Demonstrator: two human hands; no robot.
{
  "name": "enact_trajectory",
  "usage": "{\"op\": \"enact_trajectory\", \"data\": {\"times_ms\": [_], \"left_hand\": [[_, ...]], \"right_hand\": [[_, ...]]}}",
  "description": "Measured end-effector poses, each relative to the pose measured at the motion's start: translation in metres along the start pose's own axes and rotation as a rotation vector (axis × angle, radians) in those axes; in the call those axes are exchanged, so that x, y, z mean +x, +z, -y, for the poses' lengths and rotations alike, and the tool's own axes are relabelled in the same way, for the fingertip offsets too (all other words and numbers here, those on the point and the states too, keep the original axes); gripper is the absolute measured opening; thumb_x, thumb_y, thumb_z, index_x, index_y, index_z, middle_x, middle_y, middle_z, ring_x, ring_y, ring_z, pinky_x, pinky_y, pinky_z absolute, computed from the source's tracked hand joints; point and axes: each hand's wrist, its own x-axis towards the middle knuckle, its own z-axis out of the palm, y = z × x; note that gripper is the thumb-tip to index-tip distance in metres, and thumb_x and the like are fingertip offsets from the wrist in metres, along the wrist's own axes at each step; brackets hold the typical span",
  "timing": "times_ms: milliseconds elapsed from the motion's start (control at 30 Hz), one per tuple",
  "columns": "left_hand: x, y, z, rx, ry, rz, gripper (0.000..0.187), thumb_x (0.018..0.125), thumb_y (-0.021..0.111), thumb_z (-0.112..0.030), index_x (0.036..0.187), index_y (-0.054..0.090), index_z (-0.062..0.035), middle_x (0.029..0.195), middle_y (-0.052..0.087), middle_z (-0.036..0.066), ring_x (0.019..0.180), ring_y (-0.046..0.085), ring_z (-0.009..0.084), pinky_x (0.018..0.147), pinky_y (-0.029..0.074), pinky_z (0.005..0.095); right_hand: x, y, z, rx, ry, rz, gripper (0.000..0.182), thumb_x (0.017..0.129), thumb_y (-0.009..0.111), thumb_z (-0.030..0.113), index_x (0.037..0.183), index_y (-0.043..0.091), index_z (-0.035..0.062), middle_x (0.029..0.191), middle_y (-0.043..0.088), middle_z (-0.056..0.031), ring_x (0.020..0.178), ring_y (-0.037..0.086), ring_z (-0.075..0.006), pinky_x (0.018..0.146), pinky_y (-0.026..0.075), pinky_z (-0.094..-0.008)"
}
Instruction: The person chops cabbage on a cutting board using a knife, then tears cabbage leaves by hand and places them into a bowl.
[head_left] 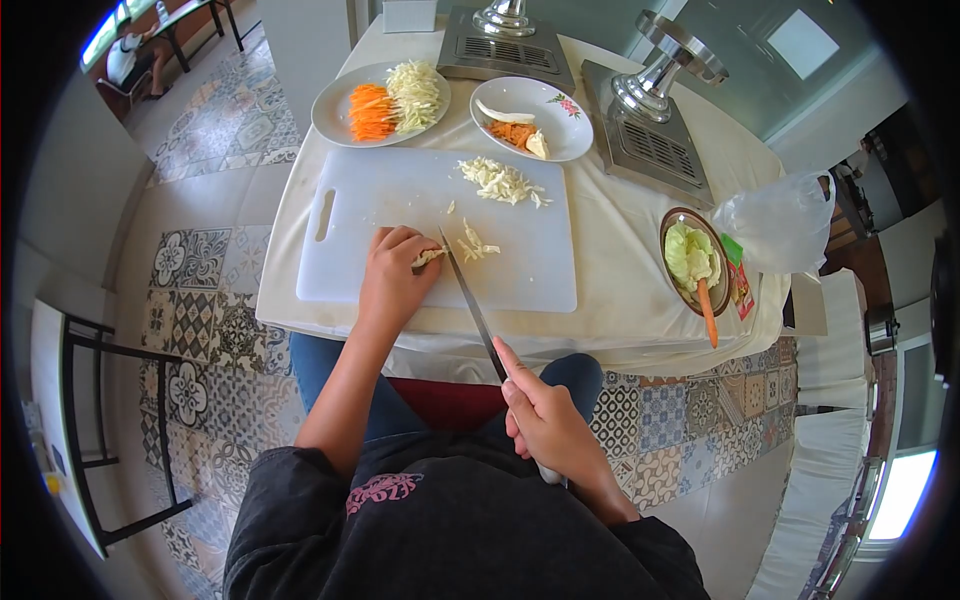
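Observation:
On the white cutting board my left hand is closed on a small pale vegetable piece, its fingertips curled at the piece. My right hand grips the handle of a long knife, whose tip rests on the board just right of that piece. A few cut strips lie right of the blade. Farther back on the board is a heap of pale cut pieces.
Behind the board stand a plate with orange and pale shreds and a bowl with scraps. Two metal stands are at the back. At right are a brown-rimmed bowl with leaves and a carrot, and a plastic bag. A person sits far left.

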Motion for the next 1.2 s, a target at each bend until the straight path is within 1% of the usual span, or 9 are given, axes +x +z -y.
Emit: {"op": "enact_trajectory", "data": {"times_ms": [233, 367, 467, 567, 767, 867, 967, 1167, 1200], "left_hand": [[0.000, -0.002, 0.000, -0.006, -0.002, 0.031, 0.016, 0.072, 0.072, -0.003, 0.088, 0.074, -0.0057, 0.091, 0.066, 0.007, 0.094, 0.057, 0.0299, 0.085, 0.049, 0.0393], [0.000, -0.002, 0.002, -0.007, -0.003, 0.048, 0.016, 0.072, 0.072, -0.004, 0.088, 0.073, -0.0053, 0.092, 0.066, 0.007, 0.096, 0.057, 0.0303, 0.086, 0.049, 0.0394], [0.000, -0.002, 0.000, 0.012, -0.008, 0.049, 0.017, 0.072, 0.072, -0.003, 0.089, 0.071, -0.0047, 0.094, 0.066, 0.007, 0.097, 0.057, 0.0312, 0.086, 0.048, 0.0398], [0.000, -0.003, -0.005, 0.028, -0.044, 0.053, 0.017, 0.073, 0.071, -0.004, 0.089, 0.068, -0.0041, 0.095, 0.066, 0.008, 0.098, 0.057, 0.0321, 0.087, 0.048, 0.0405], [0.000, -0.002, -0.009, 0.006, -0.080, 0.054, 0.017, 0.078, 0.066, -0.005, 0.094, 0.067, -0.0100, 0.095, 0.064, 0.007, 0.099, 0.056, 0.0312, 0.085, 0.046, 0.0423], [0.000, -0.002, -0.014, 0.207, 0.114, 0.057, 0.021, 0.082, 0.061, -0.005, 0.096, 0.068, -0.0181, 0.097, 0.060, 0.005, 0.100, 0.054, 0.0288, 0.085, 0.043, 0.0416], [-0.002, -0.003, -0.013, 0.242, 0.084, 0.187, 0.026, 0.083, 0.058, -0.004, 0.100, 0.070, -0.0213, 0.102, 0.056, 0.004, 0.103, 0.051, 0.0291, 0.092, 0.041, 0.0429], [-0.002, -0.002, -0.012, 0.298, 0.137, 0.176, 0.029, 0.084, 0.058, -0.006, 0.101, 0.070, -0.0262, 0.097, 0.052, 0.002, 0.099, 0.050, 0.0254, 0.087, 0.039, 0.0392], [-0.002, -0.002, -0.014, 0.286, 0.126, 0.175, 0.028, 0.084, 0.058, -0.006, 0.101, 0.070, -0.0247, 0.098, 0.053, 0.002, 0.100, 0.051, 0.0262, 0.088, 0.040, 0.0400]], "right_hand": [[0.019, 0.001, 0.003, 0.029, 0.032, 0.016, 0.049, 0.106, 0.039, 0.020, 0.154, 0.030, 0.0225, 0.062, 0.050, -0.0011, 0.047, 0.047, -0.0073, 0.048, 0.046, -0.0247], [0.050, 0.008, -0.007, -0.093, -0.110, -0.048, 0.050, 0.106, 0.039, 0.020, 0.154, 0.030, 0.0238, 0.060, 0.049, 0.0000, 0.047, 0.046, -0.0072, 0.045, 0.045, -0.0249], [0.057, 0.010, -0.011, -0.175, -0.227, -0.113, 0.050, 0.104, 0.043, 0.018, 0.153, 0.033, 0.0217, 0.056, 0.048, -0.0062, 0.047, 0.046, -0.0112, 0.050, 0.046, -0.0277], [0.044, 0.009, -0.005, -0.309, -0.253, -0.190, 0.047, 0.100, 0.048, 0.018, 0.147, 0.042, 0.0157, 0.066, 0.057, -0.0249, 0.061, 0.057, -0.0432, 0.060, 0.046, -0.0422], [0.033, -0.003, -0.013, -0.462, -0.262, -0.253, 0.046, 0.097, 0.052, 0.021, 0.143, 0.049, 0.0233, 0.068, 0.061, -0.0195, 0.064, 0.061, -0.0392, 0.061, 0.047, -0.0473], [0.036, -0.005, -0.018, -0.521, -0.280, -0.264, 0.045, 0.097, 0.053, 0.023, 0.141, 0.051, 0.0256, 0.069, 0.062, -0.0173, 0.065, 0.062, -0.0374, 0.061, 0.048, -0.0476], [0.038, -0.004, -0.018, -0.543, -0.283, -0.275, 0.045, 0.096, 0.054, 0.022, 0.141, 0.052, 0.0253, 0.070, 0.063, -0.0167, 0.066, 0.063, -0.0369, 0.061, 0.048, -0.0473], [0.035, -0.003, -0.018, -0.555, -0.304, -0.282, 0.045, 0.095, 0.055, 0.022, 0.141, 0.052, 0.0253, 0.069, 0.063, -0.0170, 0.066, 0.062, -0.0372, 0.061, 0.048, -0.0476], [0.035, -0.003, -0.020, -0.510, -0.330, -0.277, 0.047, 0.095, 0.056, 0.019, 0.141, 0.051, 0.0232, 0.067, 0.058, -0.0168, 0.061, 0.056, -0.0324, 0.059, 0.046, -0.0426]]}}
